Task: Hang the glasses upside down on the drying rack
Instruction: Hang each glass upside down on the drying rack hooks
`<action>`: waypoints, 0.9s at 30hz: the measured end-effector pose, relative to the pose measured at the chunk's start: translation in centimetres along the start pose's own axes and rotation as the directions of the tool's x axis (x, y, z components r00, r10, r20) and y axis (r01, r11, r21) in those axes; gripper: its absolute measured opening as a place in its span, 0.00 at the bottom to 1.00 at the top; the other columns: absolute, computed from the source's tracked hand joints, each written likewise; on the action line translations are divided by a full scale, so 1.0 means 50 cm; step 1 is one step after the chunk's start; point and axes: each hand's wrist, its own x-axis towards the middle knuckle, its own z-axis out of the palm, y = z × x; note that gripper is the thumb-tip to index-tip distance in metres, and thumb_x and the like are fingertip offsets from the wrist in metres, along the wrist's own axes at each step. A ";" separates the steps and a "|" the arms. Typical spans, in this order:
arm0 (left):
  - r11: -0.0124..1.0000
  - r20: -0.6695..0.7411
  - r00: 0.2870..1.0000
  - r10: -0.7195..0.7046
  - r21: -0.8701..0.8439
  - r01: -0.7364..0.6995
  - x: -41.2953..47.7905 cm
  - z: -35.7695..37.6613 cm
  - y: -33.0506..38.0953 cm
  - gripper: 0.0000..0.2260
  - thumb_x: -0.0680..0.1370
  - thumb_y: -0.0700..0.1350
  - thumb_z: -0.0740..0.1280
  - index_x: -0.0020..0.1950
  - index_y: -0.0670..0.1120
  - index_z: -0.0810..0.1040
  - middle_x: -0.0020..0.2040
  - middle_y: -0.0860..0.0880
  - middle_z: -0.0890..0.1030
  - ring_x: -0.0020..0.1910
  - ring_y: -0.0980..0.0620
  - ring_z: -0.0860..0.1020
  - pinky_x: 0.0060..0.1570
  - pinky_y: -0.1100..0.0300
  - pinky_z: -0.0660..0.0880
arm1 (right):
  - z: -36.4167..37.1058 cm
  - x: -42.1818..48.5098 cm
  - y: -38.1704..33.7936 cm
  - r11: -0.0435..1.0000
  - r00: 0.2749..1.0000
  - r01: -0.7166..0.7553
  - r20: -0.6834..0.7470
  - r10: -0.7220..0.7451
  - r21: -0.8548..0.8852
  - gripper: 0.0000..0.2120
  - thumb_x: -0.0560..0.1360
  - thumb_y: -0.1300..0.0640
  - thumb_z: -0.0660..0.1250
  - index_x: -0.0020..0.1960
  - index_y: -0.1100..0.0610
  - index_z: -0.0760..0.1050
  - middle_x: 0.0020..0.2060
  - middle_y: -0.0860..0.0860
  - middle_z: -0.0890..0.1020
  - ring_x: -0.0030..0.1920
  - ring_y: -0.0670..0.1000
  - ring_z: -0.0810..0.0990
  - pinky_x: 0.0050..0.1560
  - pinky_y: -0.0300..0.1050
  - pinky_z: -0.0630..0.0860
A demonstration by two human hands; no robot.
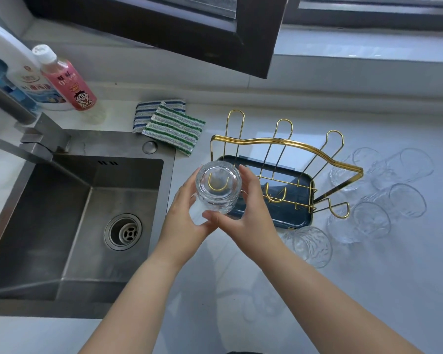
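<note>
Both hands hold one clear textured glass (218,186) upside down, its base facing me, over the near-left prong of the gold wire drying rack (287,146); a gold prong tip shows through the glass. My left hand (183,213) grips its left side and my right hand (243,213) its right side and rim. The rack stands on a dark blue tray (289,221), and its other prongs are bare. Several more clear glasses (371,221) stand on the counter to the right of the rack, and one (310,245) just in front of it.
A steel sink (74,221) with a drain and a faucet (23,146) lies to the left. Two bottles (67,80) stand behind it. Striped cloths (172,126) lie behind the rack. An open dark window frame (189,34) hangs overhead.
</note>
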 end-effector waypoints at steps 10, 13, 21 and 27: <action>0.955 0.102 0.953 -0.285 0.121 0.272 -0.063 0.032 -0.076 0.15 0.64 0.44 0.77 0.47 0.49 0.76 0.46 0.51 0.81 0.48 0.50 0.79 0.47 0.65 0.72 | -0.083 -0.162 0.058 0.990 0.995 0.089 -0.036 -0.094 -0.105 0.32 0.68 0.52 0.73 0.66 0.42 0.60 0.64 0.38 0.68 0.65 0.36 0.66 0.64 0.29 0.62; 0.966 0.250 0.941 -0.229 0.177 0.189 -0.087 0.088 -0.067 0.24 0.64 0.45 0.78 0.55 0.54 0.73 0.54 0.55 0.78 0.54 0.55 0.76 0.54 0.66 0.70 | -0.141 -0.213 0.102 0.979 0.954 0.128 -0.250 -0.166 -0.160 0.30 0.66 0.58 0.73 0.63 0.44 0.63 0.60 0.40 0.72 0.61 0.40 0.71 0.62 0.32 0.66; 0.974 0.417 0.904 -0.096 0.228 -0.002 -0.077 0.232 -0.014 0.39 0.64 0.51 0.77 0.69 0.55 0.61 0.68 0.56 0.67 0.66 0.59 0.65 0.65 0.61 0.64 | -0.204 -0.225 0.210 0.995 0.942 -0.038 -0.335 0.004 -0.094 0.40 0.64 0.62 0.77 0.68 0.49 0.59 0.64 0.44 0.67 0.64 0.39 0.68 0.62 0.29 0.63; 0.983 0.448 0.889 -0.093 0.185 0.010 -0.055 0.273 -0.009 0.40 0.63 0.45 0.78 0.69 0.57 0.60 0.67 0.56 0.69 0.64 0.56 0.69 0.63 0.62 0.66 | -0.203 -0.179 0.238 0.996 0.990 -0.066 -0.125 0.059 -0.054 0.39 0.67 0.62 0.74 0.71 0.55 0.57 0.68 0.50 0.66 0.67 0.48 0.68 0.68 0.43 0.65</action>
